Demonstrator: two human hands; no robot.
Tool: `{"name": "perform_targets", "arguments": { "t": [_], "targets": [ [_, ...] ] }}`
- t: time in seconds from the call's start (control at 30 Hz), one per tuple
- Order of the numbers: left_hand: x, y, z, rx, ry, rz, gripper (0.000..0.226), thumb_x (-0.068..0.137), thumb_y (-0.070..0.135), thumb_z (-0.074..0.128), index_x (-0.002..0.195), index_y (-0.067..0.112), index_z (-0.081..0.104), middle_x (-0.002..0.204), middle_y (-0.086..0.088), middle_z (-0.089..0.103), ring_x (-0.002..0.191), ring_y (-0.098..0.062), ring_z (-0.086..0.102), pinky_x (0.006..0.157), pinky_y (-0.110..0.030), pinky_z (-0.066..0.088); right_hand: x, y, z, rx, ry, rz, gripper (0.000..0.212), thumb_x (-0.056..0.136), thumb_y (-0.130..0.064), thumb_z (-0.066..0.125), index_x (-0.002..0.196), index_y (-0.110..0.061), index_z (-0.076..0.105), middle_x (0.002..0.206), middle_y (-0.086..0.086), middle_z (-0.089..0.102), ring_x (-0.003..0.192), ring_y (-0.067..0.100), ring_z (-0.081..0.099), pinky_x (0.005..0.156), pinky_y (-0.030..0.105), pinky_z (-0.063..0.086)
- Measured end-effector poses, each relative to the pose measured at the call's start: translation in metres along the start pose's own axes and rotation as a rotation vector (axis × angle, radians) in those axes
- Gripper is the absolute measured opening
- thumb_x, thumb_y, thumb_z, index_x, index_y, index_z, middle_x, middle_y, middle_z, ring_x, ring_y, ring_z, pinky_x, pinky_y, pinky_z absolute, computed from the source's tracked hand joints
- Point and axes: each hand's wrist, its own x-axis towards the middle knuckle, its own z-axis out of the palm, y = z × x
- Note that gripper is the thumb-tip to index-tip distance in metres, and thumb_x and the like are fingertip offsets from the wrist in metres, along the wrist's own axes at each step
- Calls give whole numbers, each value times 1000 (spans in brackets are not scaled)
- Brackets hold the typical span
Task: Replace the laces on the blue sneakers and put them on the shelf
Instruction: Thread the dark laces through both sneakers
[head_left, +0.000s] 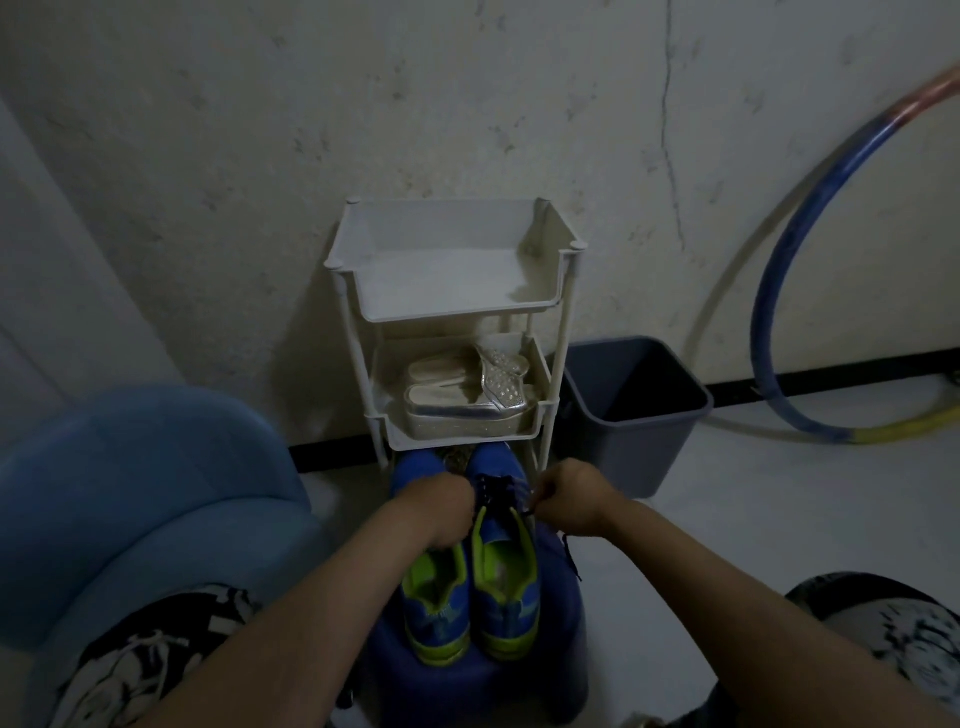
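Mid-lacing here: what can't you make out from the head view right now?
- left sneaker eyelets: covered by the left hand; its grip is unclear.
- shelf bottom tier: hidden behind the sneaker toes.
- lace pinched by the right hand: dim, eyelet route unreadable.
- hoop: cut by the right edge.

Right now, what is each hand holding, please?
Left hand: curled over the blue-and-green sneakers; grip cannot be told.
Right hand: pinches the dark shoelace.

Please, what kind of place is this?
Most likely a corner of a home, perhaps near an entrance or storage area. A white shoe rack holding silver sandals stands against a bare plastered wall, with a grey bin beside it and a hoop leaning on the wall.
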Motion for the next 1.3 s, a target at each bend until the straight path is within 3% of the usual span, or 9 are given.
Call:
{"name": "perform_targets", "arguments": {
  "t": [0.17,0.33,0.4,0.47,0.57,0.67,0.87,1.07,1.3],
  "targets": [
    [3,0,-2,-136,-48,31,20,87,16,56,88,3,72,96,-11,71,88,-25,66,76,-39,55,0,7,-8,-2,-51,110,17,84,-19,65,86,-3,70,76,10,70,61,16,68,54,24,55],
    [1,7,-9,-22,-44,16,24,84,26,56,92,12,74,101,-8,70,96,-25,61,93,-39,39,-6,3,-7,-10,-188,32,16,88,-19,61,75,-12,67,83,9,72,74,17,71,66,23,55],
    [3,6,-10,-8,48,-9,28,91,33,49,94,18,72,106,-3,68,101,-23,59,98,-39,31,-6,1,-5,-72,-116,-42,19,91,-24,59,90,-12,74,101,8,73,89,17,67,76,23,49],
    [6,3,-9,-64,162,-26,27,94,33,49,100,22,72,106,-1,70,101,-21,61,94,-35,39,-3,2,-1,-96,-22,-115,22,91,-24,61,106,-17,75,110,3,71,99,15,63,79,19,42],
    [7,2,-1,-192,216,-28,17,89,29,62,97,27,77,101,6,73,96,-14,65,84,-31,53,1,1,6,-73,24,-195,21,92,-26,64,107,-19,76,108,0,72,90,5,58,77,16,37],
    [7,5,5,-256,229,-26,14,87,28,66,90,23,79,98,9,74,93,-12,66,83,-35,56,3,-1,11,-101,37,-253,20,91,-23,64,104,-16,77,105,1,73,95,13,64,78,17,39],
    [8,5,7,-117,292,6,14,88,29,62,86,25,75,93,7,72,90,-15,65,74,-33,54,7,-4,20,-200,36,-308,22,95,-23,56,98,-10,74,96,9,69,83,23,60,77,30,45],
    [11,0,8,-121,174,45,19,96,29,48,104,19,63,107,-3,64,95,-24,59,75,-34,46,10,0,26,-109,84,-290,18,93,-23,60,96,-6,64,90,11,64,81,24,59,73,31,46],
    [13,-2,9,-120,125,62,13,97,26,46,103,22,56,109,-1,61,97,-22,56,73,-32,41,11,2,30,-49,118,-283,10,93,-23,59,92,-15,54,83,3,55,77,22,55,66,28,39]
  ]
}}
